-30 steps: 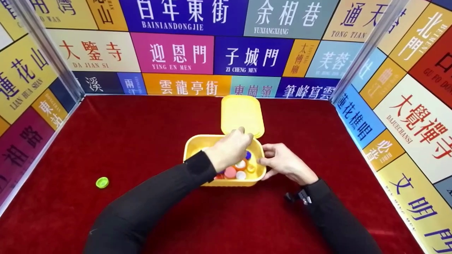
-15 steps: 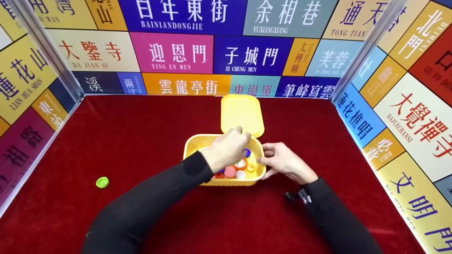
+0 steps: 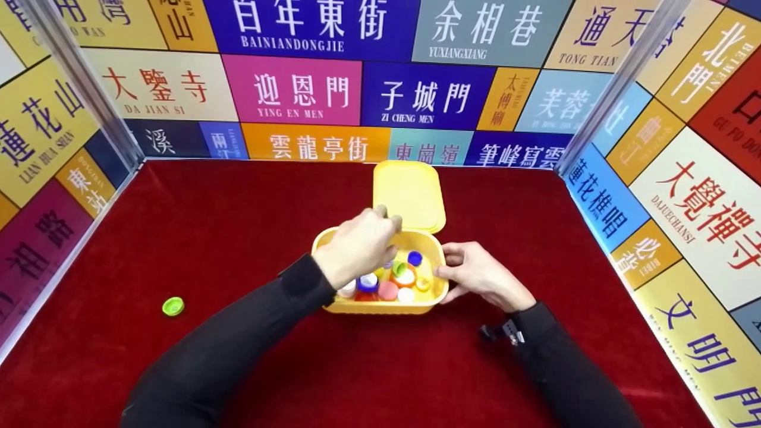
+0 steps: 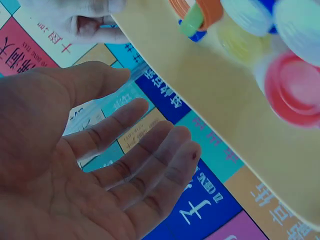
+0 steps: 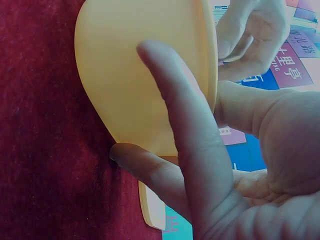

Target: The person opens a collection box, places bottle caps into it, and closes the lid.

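Note:
A yellow plastic box (image 3: 380,308) stands on the red cloth, with several coloured bottle caps inside, among them a blue cap (image 3: 415,258) and a pink cap (image 3: 388,290). Over its left part hovers my left hand (image 3: 357,246), hiding some of the contents. The left wrist view shows that hand's fingers (image 4: 150,175) loosely extended, holding nothing. My right hand (image 3: 484,274) grips the box's right end, thumb at the rim. Its fingers (image 5: 175,100) lie against the outer wall in the right wrist view.
A yellow lid (image 3: 409,196) lies behind the box. Alone on the left of the cloth (image 3: 250,220) is a green bottle cap (image 3: 173,306). Printed panels (image 3: 297,89) wall in the back and both sides.
My left hand has shifted left over the box, uncovering more caps, including a green one and a blue one. My right hand and the box stay where they were.

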### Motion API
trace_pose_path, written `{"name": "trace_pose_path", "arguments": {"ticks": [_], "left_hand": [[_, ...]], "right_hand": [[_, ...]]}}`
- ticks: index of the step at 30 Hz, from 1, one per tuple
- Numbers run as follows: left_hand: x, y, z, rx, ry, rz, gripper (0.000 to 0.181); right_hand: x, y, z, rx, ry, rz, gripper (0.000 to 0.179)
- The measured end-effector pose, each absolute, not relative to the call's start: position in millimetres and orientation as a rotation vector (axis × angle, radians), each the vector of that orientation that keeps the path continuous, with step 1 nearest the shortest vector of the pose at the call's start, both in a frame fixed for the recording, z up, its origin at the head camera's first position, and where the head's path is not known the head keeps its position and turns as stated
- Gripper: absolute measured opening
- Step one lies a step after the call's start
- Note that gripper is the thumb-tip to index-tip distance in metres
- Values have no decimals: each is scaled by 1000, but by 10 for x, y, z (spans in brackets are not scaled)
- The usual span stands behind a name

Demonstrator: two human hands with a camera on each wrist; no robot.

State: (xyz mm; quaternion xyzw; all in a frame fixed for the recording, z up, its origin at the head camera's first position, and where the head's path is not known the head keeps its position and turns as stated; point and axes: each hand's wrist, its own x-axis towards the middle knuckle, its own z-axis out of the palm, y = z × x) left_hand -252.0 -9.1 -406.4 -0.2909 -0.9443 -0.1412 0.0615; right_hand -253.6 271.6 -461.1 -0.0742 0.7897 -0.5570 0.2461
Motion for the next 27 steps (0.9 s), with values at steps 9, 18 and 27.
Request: {"name": "trace_pose_path", "arguments": {"ticks": [9, 18, 27], "left_hand": [[-2471, -534, -4058, -727, -2863, -480, 34], [-2337, -1088, -4143, -602, -2762, -509, 30], [-2172, -1697, -4275, -457, -2774, -529, 31]], "right_hand": [[-2522, 2718, -4613, -195, 2153, -1527, 50], [-2518, 2723, -4617, -195, 2151, -1534, 51], [-2520, 2721, -4601, -192, 2150, -1535, 54]]}}
